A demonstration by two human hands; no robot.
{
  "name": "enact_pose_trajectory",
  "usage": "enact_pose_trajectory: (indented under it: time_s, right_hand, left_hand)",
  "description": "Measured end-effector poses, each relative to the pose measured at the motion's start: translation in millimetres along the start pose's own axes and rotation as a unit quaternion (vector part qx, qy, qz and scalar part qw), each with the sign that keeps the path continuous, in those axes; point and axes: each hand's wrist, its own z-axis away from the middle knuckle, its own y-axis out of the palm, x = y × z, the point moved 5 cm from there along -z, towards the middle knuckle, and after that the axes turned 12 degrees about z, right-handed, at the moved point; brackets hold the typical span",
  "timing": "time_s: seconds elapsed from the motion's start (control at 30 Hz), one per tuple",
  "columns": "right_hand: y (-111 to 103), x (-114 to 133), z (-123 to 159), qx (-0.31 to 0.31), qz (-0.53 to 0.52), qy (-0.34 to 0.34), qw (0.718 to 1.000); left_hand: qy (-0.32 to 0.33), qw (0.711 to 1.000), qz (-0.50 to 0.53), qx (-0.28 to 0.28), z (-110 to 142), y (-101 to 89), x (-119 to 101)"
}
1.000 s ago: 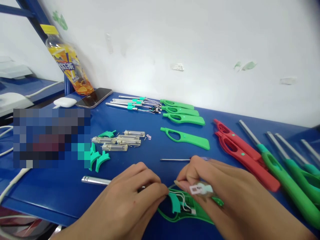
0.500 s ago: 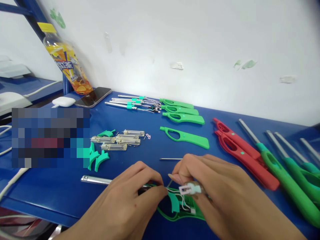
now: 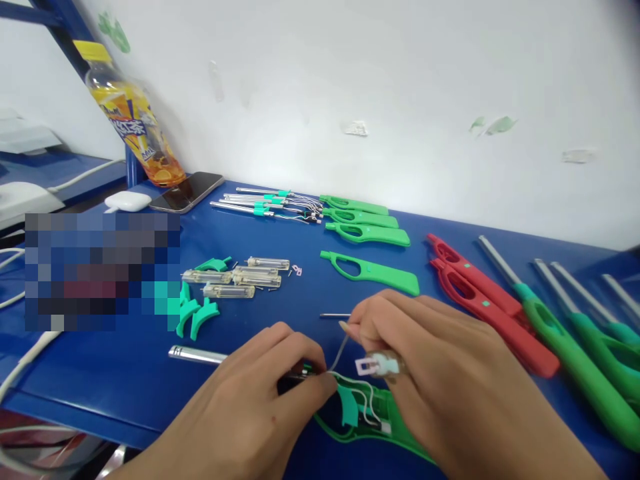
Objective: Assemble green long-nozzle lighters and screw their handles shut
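Observation:
An open green lighter shell lies at the near edge of the blue table, with a teal trigger and white wires inside it. My left hand is closed, pinching the joint between the shell and a metal tube that sticks out to the left. My right hand is closed on a small clear gas tank with a white valve piece, held just above the shell; a thin wire runs from its fingertips down to the shell.
Clear gas tanks and teal triggers lie at centre left. Green shells, red shells and finished green lighters spread across the back and right. A bottle, phone and earbud case stand far left.
My right hand has lifted the gas tank slightly up and away from the shell, drawing the thin wire taut. My left hand has stayed on the tube joint.

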Motion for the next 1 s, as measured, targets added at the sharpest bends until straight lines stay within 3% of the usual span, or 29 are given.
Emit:
enact_pose_trajectory:
  time_s: [1.0]
  right_hand:
    - [4.9,-2.7,5.4,0.048,-0.038,0.021,0.998]
  left_hand:
    - [0.002,1.0,-0.016,0.013,-2.7,-3.3,-1.5]
